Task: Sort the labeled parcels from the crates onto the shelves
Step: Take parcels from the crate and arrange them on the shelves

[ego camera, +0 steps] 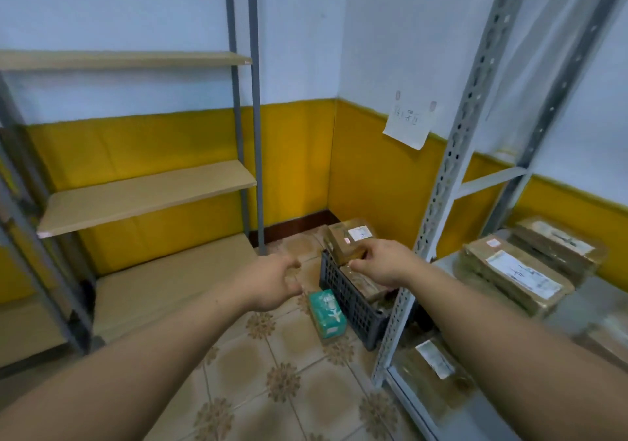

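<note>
left hand [272, 284], right hand [384, 264]: fingers [293, 286] perhaps curled

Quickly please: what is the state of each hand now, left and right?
Left hand: loosely curled, holds nothing.
Right hand: grips the brown parcel at the top of the black crate.

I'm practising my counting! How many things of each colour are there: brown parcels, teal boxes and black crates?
Black crate: 1
Teal box: 1
Brown parcels: 5 showing clearly (2 in the crate, 3 on the right shelves)
Total: 7
</note>
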Action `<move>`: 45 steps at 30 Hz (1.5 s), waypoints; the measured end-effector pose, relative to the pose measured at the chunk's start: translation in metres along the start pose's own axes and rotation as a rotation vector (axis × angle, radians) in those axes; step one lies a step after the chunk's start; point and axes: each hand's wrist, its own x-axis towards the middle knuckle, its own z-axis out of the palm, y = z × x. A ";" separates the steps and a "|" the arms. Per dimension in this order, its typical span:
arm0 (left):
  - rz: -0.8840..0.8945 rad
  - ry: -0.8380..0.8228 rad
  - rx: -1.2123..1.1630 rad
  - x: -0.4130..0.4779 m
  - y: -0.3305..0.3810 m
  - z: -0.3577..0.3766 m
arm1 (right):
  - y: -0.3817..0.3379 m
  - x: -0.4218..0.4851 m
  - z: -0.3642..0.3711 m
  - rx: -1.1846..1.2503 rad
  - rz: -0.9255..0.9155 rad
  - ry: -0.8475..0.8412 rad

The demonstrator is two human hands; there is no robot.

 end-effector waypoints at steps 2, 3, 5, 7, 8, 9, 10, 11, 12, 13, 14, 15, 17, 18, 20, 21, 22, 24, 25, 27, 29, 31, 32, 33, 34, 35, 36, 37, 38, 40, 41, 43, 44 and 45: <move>0.008 -0.058 -0.017 0.036 -0.021 -0.003 | -0.003 0.027 0.001 0.028 0.031 -0.003; 0.013 -0.082 -0.026 0.053 -0.030 -0.002 | -0.003 0.038 0.002 0.045 0.050 -0.002; 0.024 -0.123 -0.047 0.087 -0.044 0.001 | -0.002 0.061 0.004 0.062 0.081 -0.008; 0.032 -0.168 -0.051 0.118 -0.054 0.008 | 0.002 0.085 0.009 0.053 0.106 -0.035; 0.035 -0.194 -0.047 0.134 -0.058 0.013 | 0.005 0.097 0.011 0.050 0.124 -0.047; 0.040 -0.217 -0.039 0.150 -0.062 0.017 | 0.009 0.110 0.014 0.056 0.142 -0.053; 0.046 -0.237 -0.027 0.166 -0.064 0.021 | 0.013 0.123 0.018 0.069 0.158 -0.056; 0.053 -0.253 -0.016 0.183 -0.067 0.024 | 0.018 0.138 0.021 0.082 0.166 -0.056; 0.054 -0.268 -0.012 0.202 -0.069 0.026 | 0.023 0.153 0.025 0.094 0.171 -0.059; 0.049 -0.283 -0.009 0.221 -0.072 0.028 | 0.028 0.169 0.028 0.104 0.176 -0.064; 0.038 -0.297 -0.007 0.239 -0.075 0.030 | 0.032 0.186 0.031 0.114 0.185 -0.071; 0.024 -0.311 -0.006 0.256 -0.078 0.031 | 0.035 0.203 0.033 0.125 0.192 -0.079; 0.006 -0.348 -0.002 0.288 -0.086 0.033 | 0.042 0.236 0.037 0.152 0.215 -0.106; 0.003 -0.366 0.007 0.302 -0.090 0.033 | 0.044 0.251 0.040 0.166 0.225 -0.121; -0.010 -0.401 0.027 0.329 -0.099 0.034 | 0.050 0.278 0.044 0.212 0.247 -0.136; -0.017 -0.420 0.033 0.343 -0.104 0.035 | 0.053 0.290 0.047 0.234 0.266 -0.139; -0.015 -0.438 0.043 0.358 -0.109 0.036 | 0.057 0.300 0.050 0.240 0.283 -0.144; 0.002 -0.473 0.072 0.387 -0.118 0.038 | 0.063 0.320 0.058 0.216 0.315 -0.166; 0.014 -0.497 0.088 0.403 -0.122 0.041 | 0.066 0.330 0.062 0.217 0.348 -0.179; 0.045 -0.559 0.120 0.434 -0.130 0.045 | 0.070 0.347 0.072 0.251 0.420 -0.215; 0.102 -0.636 0.154 0.468 -0.140 0.053 | 0.072 0.365 0.083 0.310 0.503 -0.244; 0.156 -0.694 0.168 0.503 -0.149 0.061 | 0.069 0.383 0.096 0.386 0.592 -0.231; 0.188 -0.707 0.169 0.520 -0.154 0.065 | 0.065 0.392 0.103 0.424 0.637 -0.216; 0.223 -0.716 0.177 0.537 -0.159 0.069 | 0.061 0.402 0.111 0.457 0.685 -0.201; 0.258 -0.719 0.189 0.551 -0.164 0.072 | 0.055 0.412 0.119 0.486 0.728 -0.182; 0.291 -0.727 0.207 0.566 -0.170 0.076 | 0.049 0.421 0.127 0.519 0.773 -0.164; 0.322 -0.742 0.225 0.582 -0.175 0.081 | 0.043 0.432 0.136 0.562 0.820 -0.145; 0.350 -0.760 0.243 0.599 -0.181 0.089 | 0.040 0.442 0.146 0.612 0.866 -0.130; 0.375 -0.776 0.257 0.614 -0.187 0.097 | 0.037 0.452 0.155 0.659 0.908 -0.116; 0.391 -0.812 0.277 0.641 -0.197 0.114 | 0.036 0.471 0.177 0.721 0.986 -0.099; 0.385 -0.825 0.274 0.654 -0.200 0.126 | 0.039 0.479 0.189 0.746 1.031 -0.090; 0.354 -0.845 0.252 0.673 -0.207 0.154 | 0.049 0.493 0.218 0.801 1.114 -0.077; 0.341 -0.851 0.238 0.681 -0.211 0.173 | 0.056 0.500 0.235 0.825 1.145 -0.074; 0.322 -0.855 0.226 0.689 -0.217 0.194 | 0.065 0.507 0.253 0.842 1.170 -0.079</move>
